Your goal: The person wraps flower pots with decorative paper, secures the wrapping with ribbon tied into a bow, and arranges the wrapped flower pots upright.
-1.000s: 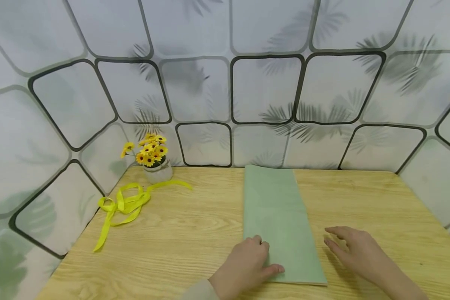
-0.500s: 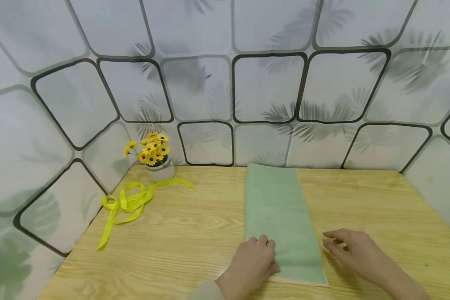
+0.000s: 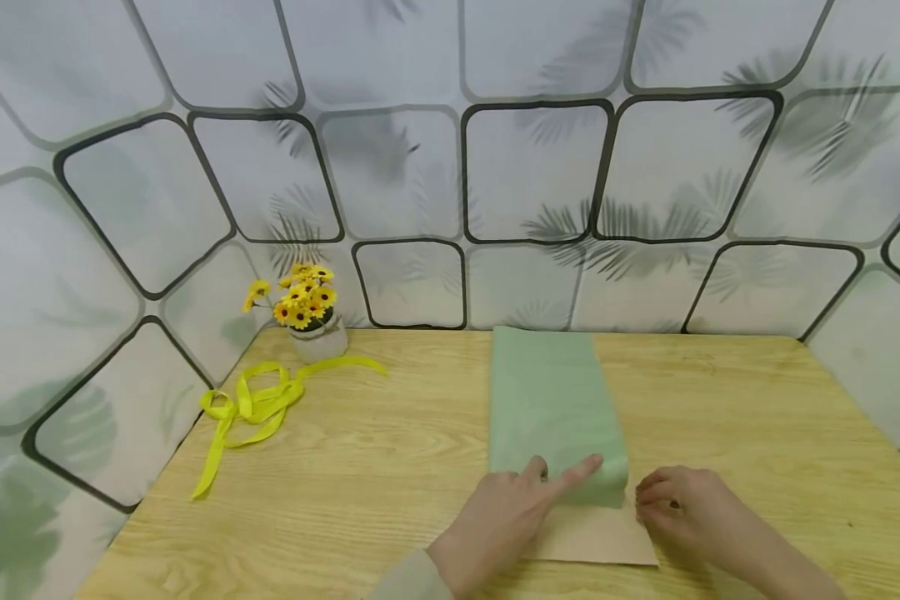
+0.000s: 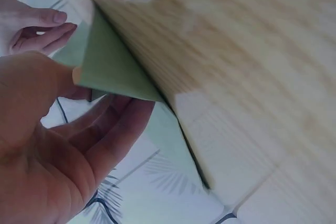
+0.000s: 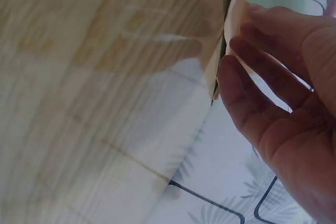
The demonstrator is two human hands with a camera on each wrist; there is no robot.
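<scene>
A long strip of green paper (image 3: 547,400) lies on the wooden table, its near end lifted and curled back. Under it a tan layer (image 3: 592,537) shows. My left hand (image 3: 498,512) holds the raised end, with the thumb stretched over the green side. From the left wrist view, the green paper (image 4: 113,61) passes between thumb and fingers (image 4: 123,129). Close to the right edge, my right hand (image 3: 690,508) has loosely bent fingers. Its fingertips meet the paper's edge in the right wrist view, where the hand (image 5: 283,93) shows a gap between fingers.
A loosely looped yellow ribbon (image 3: 266,408) lies at the table's left side. Behind it stands a small pale pot (image 3: 318,342) with yellow flowers (image 3: 303,296). A patterned cloth wall (image 3: 397,175) rises behind the wooden table (image 3: 390,492).
My left hand has raised the near end of the green paper and folded it away from me, uncovering the tan layer. My right hand has moved slightly left to the paper's edge.
</scene>
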